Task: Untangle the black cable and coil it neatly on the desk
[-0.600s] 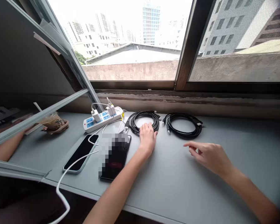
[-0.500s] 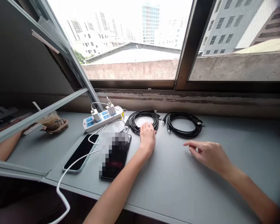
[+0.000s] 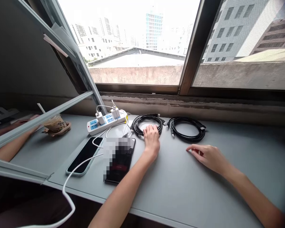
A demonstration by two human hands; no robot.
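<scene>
Two coils of black cable lie side by side on the grey table, with plug ends sticking out of the loops. My left hand [image 3: 152, 139] is closed over the near side of the left cable coil [image 3: 135, 125]. Its fingertips reach into the ring, and the thumb is hidden. Just beyond my right hand lies the right cable coil [image 3: 191, 138], which nothing touches; pale caps show on some of its plugs. My right hand [image 3: 210, 156] rests low over the table, empty, with thumb and forefinger apart and the other fingers curled underneath.
A white power strip [image 3: 104, 125] with two chargers stands by the window. Left of my forearm lie a phone [image 3: 85, 156] and a dark tablet-like device [image 3: 120, 164], partly pixelated. White cords cross there. Past a metal frame [image 3: 68, 104] are a drink cup [image 3: 55, 125] and another person's arm [image 3: 14, 147].
The camera view has shifted slightly. My right forefinger now bends down toward the table. My left hand stays on its coil. Beyond the frame, the other person's hand has come into view near the cup.
</scene>
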